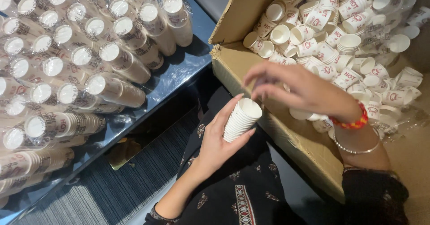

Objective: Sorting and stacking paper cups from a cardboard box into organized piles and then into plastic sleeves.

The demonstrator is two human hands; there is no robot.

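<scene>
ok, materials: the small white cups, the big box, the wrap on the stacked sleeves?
Small white printed cups: likely paper, matte, thin rolled rims. Large brown box: corrugated cardboard, with a torn, fibrous edge. Clear wrap on the cup sleeves: thin plastic film, glossy and crinkled. Left hand holds a nested stack of white cups.

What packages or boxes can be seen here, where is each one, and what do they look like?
Cardboard box: on the right, brown, flaps open, full of loose white paper cups with red print.
Wrapped cup sleeves: on the left, piled on a dark glossy table; long stacks of white cups in clear plastic film.
Cup stack: unwrapped, white, held in the left hand, below the right hand.
</scene>
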